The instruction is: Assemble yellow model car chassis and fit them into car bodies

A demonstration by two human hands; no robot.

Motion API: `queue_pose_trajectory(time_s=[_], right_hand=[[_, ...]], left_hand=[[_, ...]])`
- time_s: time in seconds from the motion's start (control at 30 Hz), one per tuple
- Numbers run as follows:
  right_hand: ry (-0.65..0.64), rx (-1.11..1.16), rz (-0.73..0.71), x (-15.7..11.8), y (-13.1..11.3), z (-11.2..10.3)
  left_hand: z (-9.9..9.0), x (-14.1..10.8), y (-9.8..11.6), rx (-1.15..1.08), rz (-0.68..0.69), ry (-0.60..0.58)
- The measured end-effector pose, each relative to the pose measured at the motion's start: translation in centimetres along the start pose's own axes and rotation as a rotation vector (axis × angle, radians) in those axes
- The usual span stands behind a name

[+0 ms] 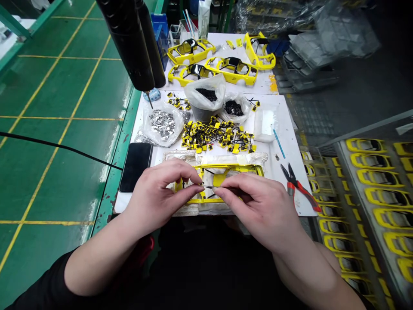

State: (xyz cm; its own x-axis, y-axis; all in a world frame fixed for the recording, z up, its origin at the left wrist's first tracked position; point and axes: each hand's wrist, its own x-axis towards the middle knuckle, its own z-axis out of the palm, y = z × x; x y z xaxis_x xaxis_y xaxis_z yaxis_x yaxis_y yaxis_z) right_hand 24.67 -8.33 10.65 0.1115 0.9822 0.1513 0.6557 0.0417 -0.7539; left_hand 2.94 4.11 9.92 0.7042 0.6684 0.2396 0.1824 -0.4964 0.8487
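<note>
Left hand (163, 196) closed at the fingertips, the person pinches a tiny dark piece (202, 184) between thumb and forefinger; it is too small to make out its shape. Right hand (254, 200), also closed, grips a slim metal tool with a fine tip (209, 187), which points left and meets the left fingertips.

Directly below both hands lies a yellow toy-car body shell with open windows (232, 165), set in an off-white, rough-surfaced holder (190, 210) at the near edge of the white tabletop (292, 148). Just beyond the holder spreads a loose heap of small yellow-and-black parts (213, 135). Behind and beside that heap stand a clear plastic bag of silvery flakes (163, 125), a taller bag-lined container of black bits (206, 94) and a smaller bag of black bits (234, 108). Farther back sit four more yellow car shells (230, 71).

To the left of the holder lies a black smartphone (135, 168); to the right, red-handled pliers (298, 187) with their jaws pointing away from the person, and a thin blue stick (279, 143) near a white packet (266, 122). Rows of yellow shells in trays (371, 176) fill the lower right side.
</note>
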Motion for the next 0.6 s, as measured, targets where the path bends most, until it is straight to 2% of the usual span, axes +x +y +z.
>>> queue_pose_trajectory(time_s=[0.17, 0.33, 0.6], right_hand=[[-0.011, -0.033, -0.018, -0.04, 0.22, 0.05], [-0.043, -0.048, -0.02, -0.11, 0.36, 0.02], [-0.006, -0.025, -0.023, 0.16, 0.33, 0.28]], left_hand=[[0.05, -0.07, -0.17, 0.07, 0.049, 0.001], [-0.21, -0.17, -0.36, 0.127, 0.125, -0.061], [-0.44, 0.13, -0.15, 0.081, 0.062, -0.046]])
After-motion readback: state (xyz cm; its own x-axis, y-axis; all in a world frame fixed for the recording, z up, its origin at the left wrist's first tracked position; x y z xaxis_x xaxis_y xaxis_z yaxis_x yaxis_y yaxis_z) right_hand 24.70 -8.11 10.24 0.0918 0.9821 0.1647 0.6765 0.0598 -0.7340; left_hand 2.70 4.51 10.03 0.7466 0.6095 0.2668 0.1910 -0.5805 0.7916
